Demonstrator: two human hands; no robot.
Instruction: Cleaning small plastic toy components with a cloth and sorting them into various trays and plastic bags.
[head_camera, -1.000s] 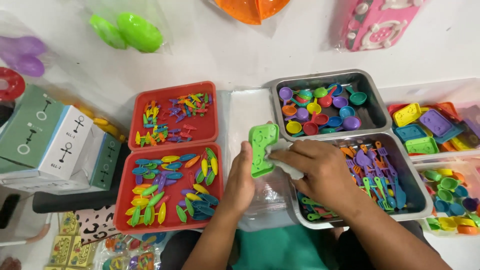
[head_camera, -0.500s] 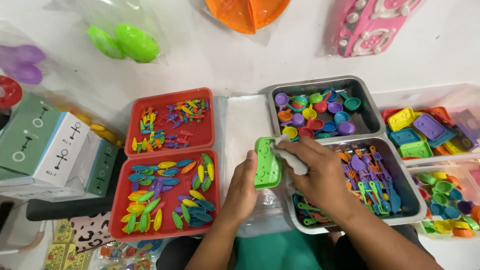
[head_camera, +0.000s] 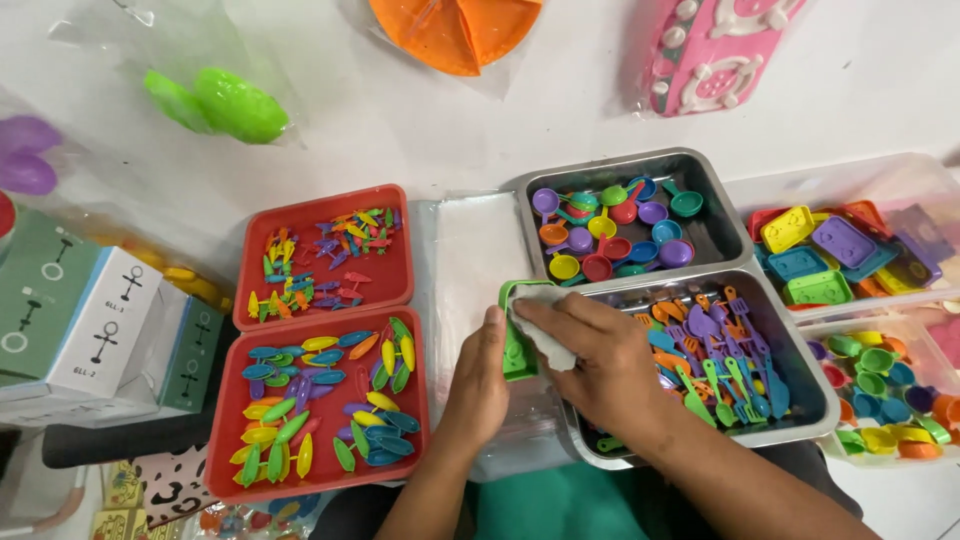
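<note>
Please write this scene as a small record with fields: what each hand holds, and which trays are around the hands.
left hand: holds the green toy piece from the left
right hand: presses a white cloth on the green toy piece
red trays: left of the hands, small colourful pieces
metal trays: right of the hands, toy spoons and utensils
surface: white table

Quick count: two red trays (head_camera: 410, 300), stacked at 9 o'clock, one with small bits, one with boat-shaped pieces. Two metal pans (head_camera: 722, 225) at 3 o'clock, little cups in the far one, tiny utensils in the near one. Two clear bins (head_camera: 900, 180) further out at 3. Two hands, the left hand (head_camera: 478, 385) and right hand (head_camera: 590, 360), on one green toy piece (head_camera: 517, 345).
</note>
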